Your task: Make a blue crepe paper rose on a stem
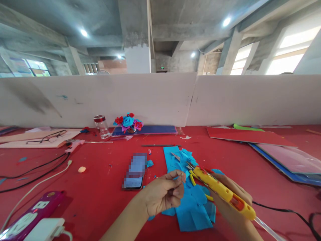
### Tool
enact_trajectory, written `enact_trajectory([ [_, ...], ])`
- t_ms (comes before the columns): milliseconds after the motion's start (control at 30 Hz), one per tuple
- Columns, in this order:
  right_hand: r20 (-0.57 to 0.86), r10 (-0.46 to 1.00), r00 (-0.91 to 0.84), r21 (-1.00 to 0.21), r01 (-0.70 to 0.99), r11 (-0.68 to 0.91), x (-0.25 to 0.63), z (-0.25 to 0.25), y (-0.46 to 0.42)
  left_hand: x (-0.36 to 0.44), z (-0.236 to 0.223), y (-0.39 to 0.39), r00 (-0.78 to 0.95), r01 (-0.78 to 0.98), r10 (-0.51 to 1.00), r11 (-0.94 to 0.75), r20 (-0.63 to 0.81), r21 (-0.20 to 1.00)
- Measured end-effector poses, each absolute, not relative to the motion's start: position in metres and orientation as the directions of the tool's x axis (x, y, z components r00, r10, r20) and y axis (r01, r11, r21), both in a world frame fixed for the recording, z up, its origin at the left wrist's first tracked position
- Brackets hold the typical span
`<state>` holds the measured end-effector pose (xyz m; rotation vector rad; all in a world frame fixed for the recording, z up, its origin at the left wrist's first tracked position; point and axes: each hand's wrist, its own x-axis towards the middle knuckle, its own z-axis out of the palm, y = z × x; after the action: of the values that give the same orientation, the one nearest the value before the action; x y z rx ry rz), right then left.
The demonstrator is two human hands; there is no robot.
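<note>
My right hand [237, 189] is wrapped round a yellow glue gun [220, 187], its nozzle pointing up and left and a clear glue stick [268, 228] sticking out of its back end. To the left of the nozzle, my left hand [168, 190] is closed in a pinch, its fingertips pressed on something small and thin that I cannot make out. Blue crepe paper pieces [194, 214] lie on the table below and between both hands. A yellow-handled tool [192, 179] rests on the paper, partly hidden by the glue gun and my right hand.
A phone [135, 172] lies left of the paper. Behind stand a paper flower bunch [128, 121] and a glass bottle [102, 127]. A purple power strip [37, 212], cables and a pink glue gun [75, 145] are at left; coloured sheets [250, 136] lie at right. A white partition [150, 97] closes the back.
</note>
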<state>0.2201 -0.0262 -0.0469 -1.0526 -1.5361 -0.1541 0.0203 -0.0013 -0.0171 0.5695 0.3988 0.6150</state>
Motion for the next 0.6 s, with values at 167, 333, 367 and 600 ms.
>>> enact_trajectory([
  [167,0.815,0.57,0.102,-0.467,0.697,0.544,0.2194,-0.048,-0.0271,0.0202,-0.0199,-0.0008,0.73,-0.42,0.655,0.655,-0.196,0.628],
  [333,0.833,0.531,0.158,-0.482,0.68,0.552,0.2169,-0.049,-0.0277,0.0206,-0.0175,-0.0015,0.721,-0.407,0.668,0.624,-0.184,0.667],
  [367,0.83,0.534,0.162,-0.486,0.68,0.549,0.2168,-0.0489,-0.0279,0.0207,-0.017,-0.0016,0.717,-0.405,0.672,0.618,-0.186,0.673],
  [600,0.84,0.539,0.063,-0.423,0.698,0.578,0.2216,-0.0503,-0.0272,0.0221,-0.0172,-0.0024,0.697,-0.387,0.69,0.593,-0.198,0.706],
])
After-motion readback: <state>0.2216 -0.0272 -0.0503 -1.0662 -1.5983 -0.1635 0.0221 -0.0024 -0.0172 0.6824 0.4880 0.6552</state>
